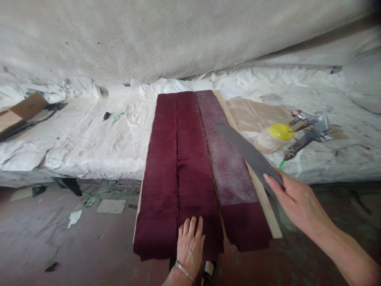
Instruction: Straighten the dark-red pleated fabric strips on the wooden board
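Three long maroon ribbed fabric pieces lie side by side on a pale board [269,216]: a left piece [159,171], a middle piece [195,171] and a right piece [233,167]. A whitish, speckled coating covers most of the right piece, while its near end is plain maroon. My left hand [190,242] rests on the near end of the middle piece, fingers stretched out. In my right hand [293,196] is a flat, slightly curved grey strip [248,147], gripped at its near end. The strip's far tip is over the right piece; contact cannot be made out.
A spray gun [311,135] with a green hose lies on the plastic-covered bench [119,159], beside a yellow-topped container [281,132]. Brown paper [258,113] lies behind it. An open cardboard box [24,111] sits far left. Scraps litter the floor [98,246].
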Tool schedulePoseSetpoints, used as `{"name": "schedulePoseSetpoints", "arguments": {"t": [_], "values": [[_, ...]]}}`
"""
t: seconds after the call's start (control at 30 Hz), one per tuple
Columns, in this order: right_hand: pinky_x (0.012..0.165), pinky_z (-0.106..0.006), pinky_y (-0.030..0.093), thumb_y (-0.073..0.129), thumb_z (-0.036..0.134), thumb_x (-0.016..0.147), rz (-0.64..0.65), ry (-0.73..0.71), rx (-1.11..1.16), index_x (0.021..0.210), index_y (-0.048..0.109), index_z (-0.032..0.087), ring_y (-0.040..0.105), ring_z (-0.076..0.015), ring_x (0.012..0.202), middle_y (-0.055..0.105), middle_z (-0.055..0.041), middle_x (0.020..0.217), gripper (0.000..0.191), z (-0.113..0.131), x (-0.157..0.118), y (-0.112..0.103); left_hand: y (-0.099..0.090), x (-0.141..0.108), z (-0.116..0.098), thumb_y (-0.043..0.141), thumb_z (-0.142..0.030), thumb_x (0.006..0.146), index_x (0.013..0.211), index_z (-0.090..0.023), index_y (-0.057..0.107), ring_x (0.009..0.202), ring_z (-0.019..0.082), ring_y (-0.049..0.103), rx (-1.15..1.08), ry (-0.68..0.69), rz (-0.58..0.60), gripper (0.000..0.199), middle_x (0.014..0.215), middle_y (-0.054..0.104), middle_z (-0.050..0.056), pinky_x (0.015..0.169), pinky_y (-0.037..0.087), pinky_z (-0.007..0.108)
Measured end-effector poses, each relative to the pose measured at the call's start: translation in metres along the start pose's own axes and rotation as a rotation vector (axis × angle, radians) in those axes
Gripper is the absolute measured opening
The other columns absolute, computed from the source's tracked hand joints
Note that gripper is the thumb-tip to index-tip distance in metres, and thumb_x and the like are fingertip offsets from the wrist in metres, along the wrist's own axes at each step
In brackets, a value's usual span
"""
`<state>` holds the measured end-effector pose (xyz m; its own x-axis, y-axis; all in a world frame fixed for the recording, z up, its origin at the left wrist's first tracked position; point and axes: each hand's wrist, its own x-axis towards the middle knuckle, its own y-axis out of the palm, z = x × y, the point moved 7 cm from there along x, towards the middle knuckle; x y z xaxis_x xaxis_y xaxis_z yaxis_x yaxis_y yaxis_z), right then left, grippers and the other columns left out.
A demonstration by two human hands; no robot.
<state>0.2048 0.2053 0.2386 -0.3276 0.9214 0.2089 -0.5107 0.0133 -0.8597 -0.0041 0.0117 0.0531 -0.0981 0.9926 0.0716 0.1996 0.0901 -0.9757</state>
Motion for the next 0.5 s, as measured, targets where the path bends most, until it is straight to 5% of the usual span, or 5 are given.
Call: {"name": "schedulePoseSetpoints", "arguments": {"t": [0.3,0.4,0.5], "values": [[0.105,-0.042,0.038,0.03,0.032,0.099,-0.029,-0.056,0.093,0.14,0.036,0.032,0.044,-0.0218,0.127,0.049,-0.0016,0.137,0.042,0.046,-0.054,0.018,-0.015,-0.003,0.005,0.052,-0.012,0.082,0.128,-0.025,0.054,0.109,0.026,0.057,-0.147,0.011,-0.091,0.047,0.122,0.061,0.009,0.087,0.055,0.046],[0.101,-0.041,0.041,0.032,0.024,0.096,-0.044,-0.144,0.062,0.144,0.031,0.03,0.046,-0.0224,0.123,0.046,-0.0036,0.138,0.049,0.073,-0.074,0.026,-0.031,-0.004,0.016,0.052,-0.024,0.087,0.119,-0.026,0.059,0.106,0.023,0.059,-0.537,-0.13,-0.068,0.033,0.115,0.064,0.009,0.09,0.053,0.044],[0.096,-0.042,0.043,0.033,0.01,0.087,-0.013,-0.268,-0.047,0.145,0.033,0.026,0.049,-0.0231,0.119,0.048,-0.0059,0.138,0.06,0.103,-0.093,0.043,-0.043,-0.015,0.046,0.046,-0.047,0.089,0.104,-0.025,0.065,0.088,0.02,0.066,-1.207,-0.496,-0.036,0.033,0.094,0.071,0.006,0.08,0.056,0.038]]}}
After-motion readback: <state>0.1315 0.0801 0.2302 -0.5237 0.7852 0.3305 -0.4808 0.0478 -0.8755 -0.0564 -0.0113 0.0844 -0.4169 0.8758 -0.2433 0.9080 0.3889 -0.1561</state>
